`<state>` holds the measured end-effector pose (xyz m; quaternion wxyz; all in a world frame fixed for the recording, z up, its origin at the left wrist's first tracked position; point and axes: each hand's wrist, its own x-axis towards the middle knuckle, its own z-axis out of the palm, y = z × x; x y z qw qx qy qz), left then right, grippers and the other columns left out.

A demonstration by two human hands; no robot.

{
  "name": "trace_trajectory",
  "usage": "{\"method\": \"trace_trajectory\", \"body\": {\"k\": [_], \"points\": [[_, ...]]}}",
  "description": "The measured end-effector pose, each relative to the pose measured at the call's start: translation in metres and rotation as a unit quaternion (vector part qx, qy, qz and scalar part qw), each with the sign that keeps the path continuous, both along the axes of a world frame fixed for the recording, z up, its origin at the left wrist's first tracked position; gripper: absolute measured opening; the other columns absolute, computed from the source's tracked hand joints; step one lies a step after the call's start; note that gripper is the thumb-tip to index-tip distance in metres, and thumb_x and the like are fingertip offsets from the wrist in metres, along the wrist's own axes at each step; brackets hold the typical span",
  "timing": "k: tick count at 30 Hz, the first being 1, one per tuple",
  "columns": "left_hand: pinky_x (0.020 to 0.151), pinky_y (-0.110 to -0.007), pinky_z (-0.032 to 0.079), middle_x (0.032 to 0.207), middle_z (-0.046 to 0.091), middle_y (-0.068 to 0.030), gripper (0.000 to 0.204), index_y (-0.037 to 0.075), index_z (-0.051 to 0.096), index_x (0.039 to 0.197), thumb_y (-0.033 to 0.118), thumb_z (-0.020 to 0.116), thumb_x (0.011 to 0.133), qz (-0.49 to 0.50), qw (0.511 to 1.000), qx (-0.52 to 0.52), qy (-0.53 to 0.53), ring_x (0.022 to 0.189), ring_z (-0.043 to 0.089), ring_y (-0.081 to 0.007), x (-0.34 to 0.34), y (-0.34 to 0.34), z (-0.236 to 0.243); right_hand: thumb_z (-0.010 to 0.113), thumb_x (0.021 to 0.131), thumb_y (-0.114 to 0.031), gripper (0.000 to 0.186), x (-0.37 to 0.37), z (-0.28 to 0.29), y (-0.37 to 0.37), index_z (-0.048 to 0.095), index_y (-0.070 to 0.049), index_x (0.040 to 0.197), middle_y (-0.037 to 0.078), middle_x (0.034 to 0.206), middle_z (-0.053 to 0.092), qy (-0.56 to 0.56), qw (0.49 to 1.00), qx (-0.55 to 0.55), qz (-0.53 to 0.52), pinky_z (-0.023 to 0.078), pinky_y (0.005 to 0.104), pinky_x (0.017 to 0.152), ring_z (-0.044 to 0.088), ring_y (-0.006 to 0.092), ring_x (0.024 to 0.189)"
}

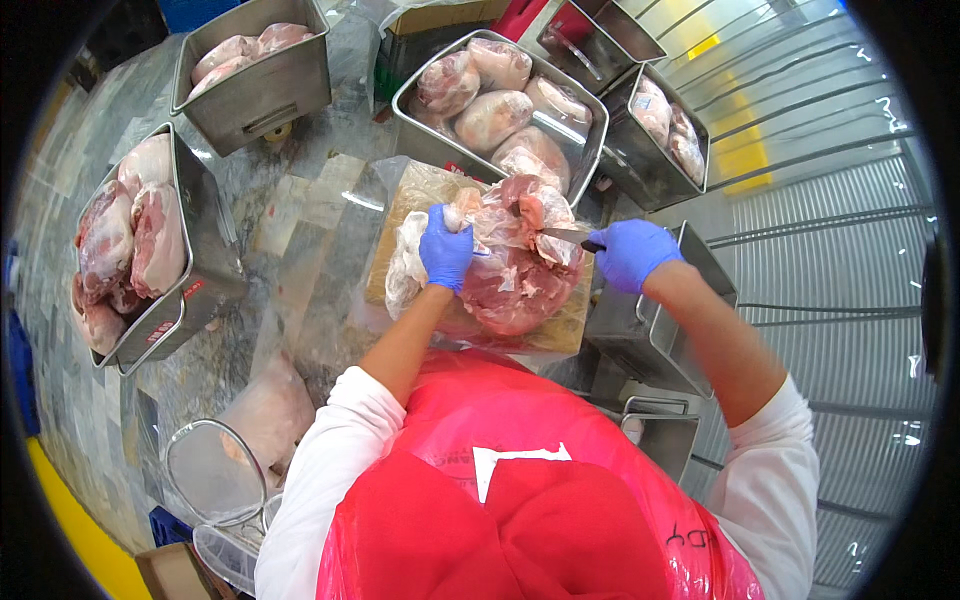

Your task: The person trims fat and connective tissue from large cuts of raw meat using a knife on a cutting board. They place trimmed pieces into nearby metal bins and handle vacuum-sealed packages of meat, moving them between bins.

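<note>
A large piece of raw meat (pixel 515 290), pink-red with pale fat, lies on a worn tan cutting board (pixel 422 185) in front of me. My left hand (pixel 447 250), in a blue glove, is closed on the meat's left edge. In my right hand (pixel 635 256), also gloved in blue, is a knife (pixel 567 235) with a dark handle. Its blade points left and touches the upper right of the meat, beside an opened cut; whether the tip is inside cannot be made out. Whitish fatty trimmings (pixel 406 268) rest on the board just left of my left hand.
Metal bins of meat stand at the left (pixel 215 265), upper left (pixel 290 95), beyond the board (pixel 600 135) and upper right (pixel 690 180). Another metal bin (pixel 640 330) is right of the board. A metal-rimmed hoop (pixel 172 470) and wire rails (pixel 820 310) flank me.
</note>
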<state>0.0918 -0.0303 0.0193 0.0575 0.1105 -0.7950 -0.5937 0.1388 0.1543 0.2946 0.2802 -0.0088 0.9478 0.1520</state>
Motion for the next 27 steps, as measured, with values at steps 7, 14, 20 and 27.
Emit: {"method": "trace_trajectory", "body": {"k": [7, 14, 20, 27], "points": [[0.081, -0.05, 0.052, 0.104, 0.068, -0.0175, 0.039, 0.009, 0.064, 0.111, 0.016, 0.075, 0.074, 0.024, 0.987, -0.101, 0.122, 0.092, 0.065, -0.0414, -0.02, 0.029, -0.026, 0.057, 0.088, -0.026, 0.031, -0.05, 0.005, 0.025, 0.076, -0.015, 0.11, 0.02, 0.104, 0.073, -0.078, 0.996, -0.042, 0.03, 0.056, 0.0488, 0.087, 0.069, 0.0425, 0.094], [0.078, -0.049, 0.054, 0.103, 0.07, -0.0194, 0.039, 0.01, 0.063, 0.112, 0.023, 0.077, 0.078, -0.009, 0.997, -0.068, 0.028, 0.093, 0.067, -0.041, -0.039, 0.028, -0.039, 0.056, 0.089, -0.025, 0.035, -0.073, 0.013, 0.037, 0.074, -0.016, 0.117, 0.022, 0.101, 0.072, -0.112, 0.989, -0.096, -0.001, 0.055, 0.0492, 0.085, 0.069, 0.0434, 0.091], [0.073, -0.047, 0.053, 0.092, 0.07, -0.0198, 0.033, 0.01, 0.063, 0.107, 0.025, 0.077, 0.082, 0.0, 0.999, -0.047, 0.011, 0.085, 0.068, -0.0415, -0.052, 0.037, -0.047, 0.057, 0.093, -0.026, 0.035, -0.053, -0.007, 0.073, 0.07, -0.015, 0.124, 0.024, 0.091, 0.071, -0.104, 0.974, -0.184, -0.084, 0.055, 0.0486, 0.076, 0.068, 0.0422, 0.08], [0.078, -0.046, 0.053, 0.096, 0.069, -0.0163, 0.032, 0.011, 0.062, 0.11, 0.02, 0.074, 0.082, 0.056, 0.998, -0.03, 0.019, 0.091, 0.067, -0.0383, -0.033, 0.048, -0.044, 0.061, 0.095, -0.026, 0.045, 0.069, -0.085, 0.105, 0.061, -0.011, 0.138, 0.03, 0.091, 0.067, 0.045, 0.905, -0.35, -0.239, 0.055, 0.0437, 0.075, 0.07, 0.0429, 0.083]]}}
